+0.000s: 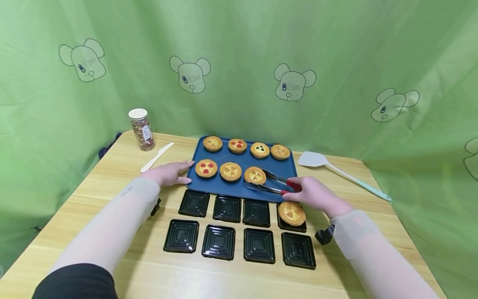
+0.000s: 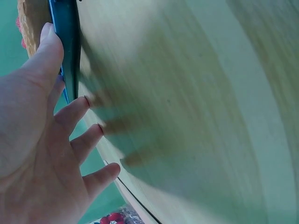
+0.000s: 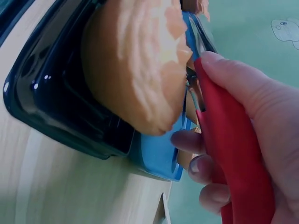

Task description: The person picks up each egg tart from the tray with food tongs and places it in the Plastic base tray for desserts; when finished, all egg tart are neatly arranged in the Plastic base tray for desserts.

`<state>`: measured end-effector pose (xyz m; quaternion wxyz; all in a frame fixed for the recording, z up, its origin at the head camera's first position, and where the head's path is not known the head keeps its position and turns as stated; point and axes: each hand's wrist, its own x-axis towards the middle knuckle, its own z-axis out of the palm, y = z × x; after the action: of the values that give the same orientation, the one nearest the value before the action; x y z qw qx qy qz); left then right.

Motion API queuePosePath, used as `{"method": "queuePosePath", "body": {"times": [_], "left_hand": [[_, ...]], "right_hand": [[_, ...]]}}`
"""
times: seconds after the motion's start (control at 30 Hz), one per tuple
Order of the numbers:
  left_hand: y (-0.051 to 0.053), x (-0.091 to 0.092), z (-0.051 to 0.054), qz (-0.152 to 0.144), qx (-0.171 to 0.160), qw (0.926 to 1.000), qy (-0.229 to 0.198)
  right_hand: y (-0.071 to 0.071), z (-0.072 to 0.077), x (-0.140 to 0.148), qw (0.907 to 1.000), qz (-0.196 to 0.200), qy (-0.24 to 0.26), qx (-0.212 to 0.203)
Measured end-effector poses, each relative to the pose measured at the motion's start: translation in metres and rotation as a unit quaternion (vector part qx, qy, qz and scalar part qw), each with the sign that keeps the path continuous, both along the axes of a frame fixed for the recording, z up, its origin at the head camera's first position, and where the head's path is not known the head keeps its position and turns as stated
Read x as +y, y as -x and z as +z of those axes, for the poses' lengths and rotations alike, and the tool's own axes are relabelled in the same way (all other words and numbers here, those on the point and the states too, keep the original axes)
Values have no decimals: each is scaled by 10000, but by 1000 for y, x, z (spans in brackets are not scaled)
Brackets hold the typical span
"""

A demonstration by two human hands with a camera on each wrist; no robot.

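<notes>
In the head view my right hand (image 1: pixel 311 192) grips red-handled tongs (image 3: pixel 233 149), whose two dark tips stand on either side of a tart (image 1: pixel 255 175) at the right end of the front row on the blue tray (image 1: pixel 239 191). Whether the tips touch its crust I cannot tell. My left hand (image 1: pixel 169 173) rests at the tray's left edge with its fingers spread, the thumb against the rim in the left wrist view. Several other tarts sit on the tray, some topped with red fruit. One tart (image 1: pixel 292 213) sits in the black square container (image 1: pixel 282 224) nearest my right hand.
More black square containers (image 1: pixel 218 242) stand in two rows before the tray. A white spatula (image 1: pixel 313 159) with a mint handle lies at the right. At the left are a white plastic knife (image 1: pixel 157 157) and a lidded jar (image 1: pixel 143 132). A green curtain hangs behind.
</notes>
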<state>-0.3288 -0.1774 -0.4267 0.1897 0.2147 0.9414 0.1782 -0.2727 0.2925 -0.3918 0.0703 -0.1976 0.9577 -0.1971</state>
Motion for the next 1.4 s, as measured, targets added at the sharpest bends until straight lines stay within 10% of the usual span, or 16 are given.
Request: {"method": "queuePosePath", "body": {"times": [0.47,0.93,1.4], "left_hand": [[-3,1,2,-23,-22,10000,-51],[-4,1,4,-1,-76,9999,-129],[-4,1,5,-75,-16,9999,-111]], "right_hand": [[-18,18,2,9987,246,-131,432],[-79,47,9,9981,567,-226,125],[-90,35,3,9929,886,-712,356]]}}
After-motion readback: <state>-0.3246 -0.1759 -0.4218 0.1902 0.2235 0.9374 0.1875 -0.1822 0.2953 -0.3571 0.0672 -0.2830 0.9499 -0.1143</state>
